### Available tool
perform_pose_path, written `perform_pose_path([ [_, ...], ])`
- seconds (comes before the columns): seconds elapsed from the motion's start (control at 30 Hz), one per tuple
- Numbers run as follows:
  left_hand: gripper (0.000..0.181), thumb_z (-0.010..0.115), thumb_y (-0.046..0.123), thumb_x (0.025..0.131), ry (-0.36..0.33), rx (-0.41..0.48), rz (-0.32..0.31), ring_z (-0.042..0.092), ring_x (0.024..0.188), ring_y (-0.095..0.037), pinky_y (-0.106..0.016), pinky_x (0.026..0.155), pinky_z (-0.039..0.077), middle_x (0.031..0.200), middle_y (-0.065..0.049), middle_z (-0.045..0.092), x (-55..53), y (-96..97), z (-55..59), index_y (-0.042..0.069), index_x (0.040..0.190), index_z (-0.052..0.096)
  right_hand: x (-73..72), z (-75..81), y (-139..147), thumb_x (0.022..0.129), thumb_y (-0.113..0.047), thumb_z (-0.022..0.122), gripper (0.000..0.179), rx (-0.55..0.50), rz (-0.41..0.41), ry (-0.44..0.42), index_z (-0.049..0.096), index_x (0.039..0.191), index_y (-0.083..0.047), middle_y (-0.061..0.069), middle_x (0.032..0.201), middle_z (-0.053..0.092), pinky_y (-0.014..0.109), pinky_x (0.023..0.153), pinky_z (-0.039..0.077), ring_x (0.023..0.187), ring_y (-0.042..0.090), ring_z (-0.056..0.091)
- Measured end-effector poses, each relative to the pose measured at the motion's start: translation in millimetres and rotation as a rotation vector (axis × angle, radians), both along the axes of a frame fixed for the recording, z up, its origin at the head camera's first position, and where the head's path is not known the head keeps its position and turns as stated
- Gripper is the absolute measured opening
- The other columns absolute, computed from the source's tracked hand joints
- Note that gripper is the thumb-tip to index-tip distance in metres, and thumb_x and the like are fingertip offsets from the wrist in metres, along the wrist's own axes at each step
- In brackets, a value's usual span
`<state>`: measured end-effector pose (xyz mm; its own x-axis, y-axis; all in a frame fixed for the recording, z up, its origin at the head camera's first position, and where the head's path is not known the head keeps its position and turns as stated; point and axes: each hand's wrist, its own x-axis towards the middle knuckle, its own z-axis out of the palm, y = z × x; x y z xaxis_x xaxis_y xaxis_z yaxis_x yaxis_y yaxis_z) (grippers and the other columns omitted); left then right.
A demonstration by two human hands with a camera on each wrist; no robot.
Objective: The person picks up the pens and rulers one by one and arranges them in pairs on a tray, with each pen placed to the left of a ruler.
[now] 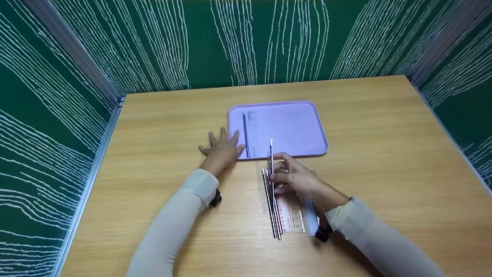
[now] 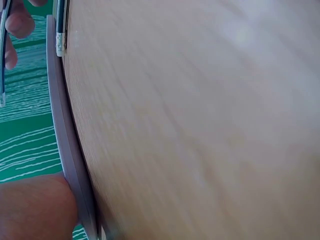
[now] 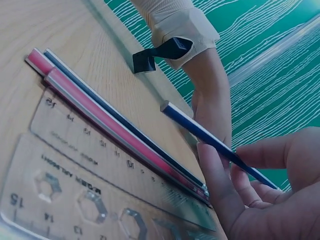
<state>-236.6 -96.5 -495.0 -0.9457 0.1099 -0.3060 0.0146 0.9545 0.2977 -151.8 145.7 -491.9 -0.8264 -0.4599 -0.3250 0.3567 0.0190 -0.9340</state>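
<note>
My left hand (image 1: 223, 153) lies with fingers spread at the left edge of a purple tray (image 1: 288, 129), its thumb side touching the rim. Inside the tray are a dark pencil (image 1: 246, 134) and a clear ruler (image 1: 252, 119) beside it. My right hand (image 1: 300, 177) pinches a dark blue pencil (image 3: 200, 131) between thumb and fingers, raised above the table with its white eraser end toward the tray. Below it lie a dark pencil (image 3: 112, 111) and red pencils (image 3: 95, 110), next to clear rulers (image 3: 75, 137) marked with numbers, partly hidden by the hand in the head view.
The wooden table (image 1: 173, 127) is bordered by green walls (image 1: 207, 46) with white wavy lines. A light blue strip (image 1: 311, 219) lies at the right of the rulers, under my right wrist. Each wrist carries a black camera mount (image 1: 216, 198).
</note>
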Motion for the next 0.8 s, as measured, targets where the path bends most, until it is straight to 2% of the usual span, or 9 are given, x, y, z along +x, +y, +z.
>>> perform_pose_path([
  [0.2,0.064,0.035,0.06,0.106,0.005,0.005,-0.001,-0.011,0.152,-0.056,-0.09,0.104,-0.001,0.173,-0.013,-0.004,1.0,-0.5,0.0,0.039,0.163,0.016,-1.5,-0.8,-2.6,0.095,0.005,0.06,0.063,-0.027,-0.034,-0.008,0.029,0.149,-0.006,0.009,0.112,0.053,0.042,0.077,0.064,0.094,0.024,0.063],
  [0.43,0.065,0.035,0.061,0.105,0.007,-0.009,-0.003,-0.011,0.152,-0.056,-0.09,0.104,0.0,0.173,-0.013,-0.005,0.9,-0.1,-0.5,0.039,0.164,0.016,-3.0,1.2,-3.8,0.096,0.003,0.062,0.064,-0.042,-0.061,-0.028,0.034,0.15,-0.017,0.008,0.109,0.053,0.049,0.08,0.063,0.098,0.028,0.063],
  [0.8,0.064,0.034,0.059,0.106,0.003,-0.028,-0.01,-0.008,0.153,-0.056,-0.09,0.104,0.003,0.173,-0.015,-0.002,-0.1,0.3,0.5,0.039,0.164,0.016,-17.6,1.0,-4.4,0.095,-0.003,0.068,0.061,-0.001,-0.092,-0.015,0.04,0.146,-0.023,0.005,0.106,0.056,0.04,0.072,0.064,0.087,0.021,0.067],
])
